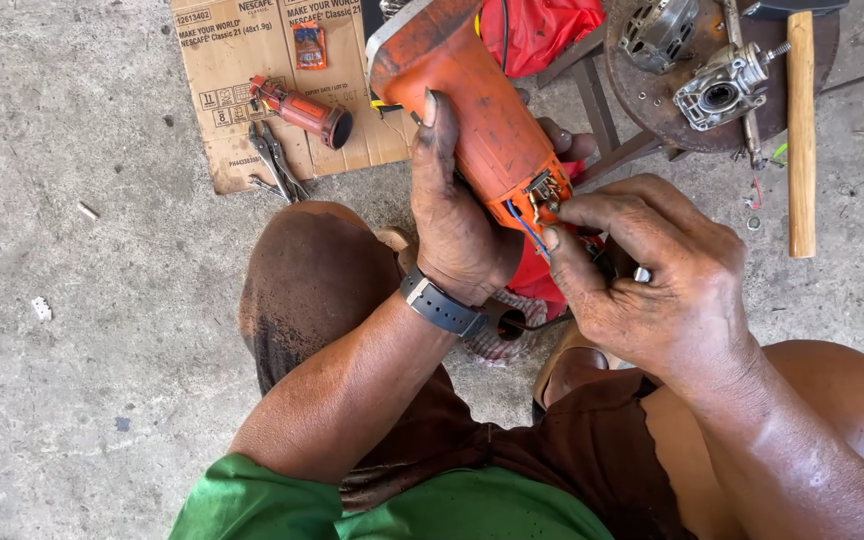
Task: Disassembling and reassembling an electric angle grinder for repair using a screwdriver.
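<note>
**A:** What have the hands got?

**B:** The left hand [457,225] is wrapped around the orange body of a power tool [482,120], thumb up along its side, gripping it firmly above the lap. The tool points away from the person, and its open rear end faces the right hand [652,270]. That hand is pinching at the blue wires [527,225] sticking out of the open end, fingertips closed on or right beside them; I cannot tell whether it grips a wire or only presses it.

**A:** Anything blocking the view?

**B:** The right hand's fingers cover most of the opening, and a red part [537,280] just below the tool is half hidden by both hands.

**A:** And around them?

**B:** On the concrete floor [82,350] ahead lies a flattened piece of cardboard [242,70]. On it rest a small orange handle piece [302,110] and a small packet [309,45], with pliers [277,165] at its lower edge. To the right stands a round rusty metal stand [652,110] carrying grey metal housings [717,90], well apart from the hands. A hammer with a wooden handle [801,130] lies over the stand's right edge. Red cloth [537,30] sits behind the tool.

**A:** The wrist?

**B:** A dark watch band [440,303] on the left one.
</note>
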